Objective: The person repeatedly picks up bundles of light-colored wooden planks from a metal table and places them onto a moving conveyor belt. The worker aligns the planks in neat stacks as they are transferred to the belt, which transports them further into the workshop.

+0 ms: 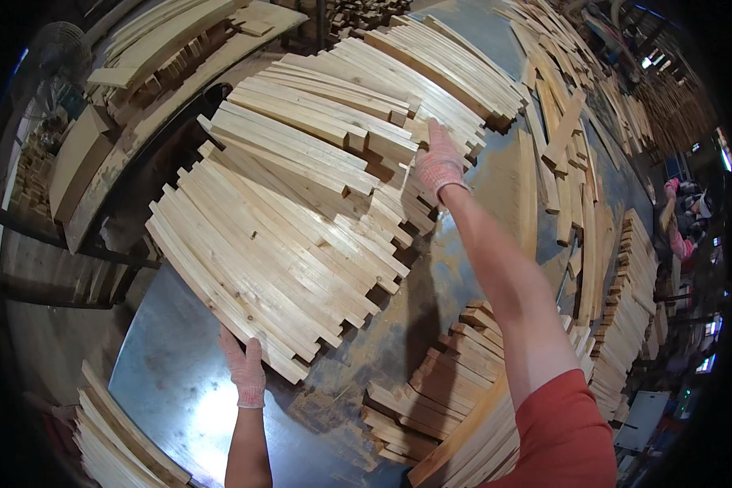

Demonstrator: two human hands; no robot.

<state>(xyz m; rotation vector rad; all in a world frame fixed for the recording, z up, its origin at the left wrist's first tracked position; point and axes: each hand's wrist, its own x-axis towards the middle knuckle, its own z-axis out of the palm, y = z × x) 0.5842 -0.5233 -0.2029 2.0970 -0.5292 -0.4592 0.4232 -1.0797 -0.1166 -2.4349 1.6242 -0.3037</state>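
Several pale wooden strips (pixel 260 236) lie side by side in a wide row on a metal-topped table. At the row's near left edge, my left hand (pixel 244 372), in a pinkish knit glove, touches the outermost strip with its thumb and fingers apart. My right hand (pixel 442 163), gloved alike, reaches farther out and closes at the end of a wooden strip (pixel 394 146) in the raised stack. Its fingertips are partly hidden. Beyond that hand, another layer of strips (pixel 431 69) runs across the table.
The blue-grey metal tabletop (pixel 167 350) carries sawdust patches. Shorter wood pieces (pixel 455 374) are stacked near my right arm. Loose boards (pixel 565 154) lie scattered at the right. A wooden bench (pixel 179 89) with planks stands at the far left. Another person (pixel 685 215) is at far right.
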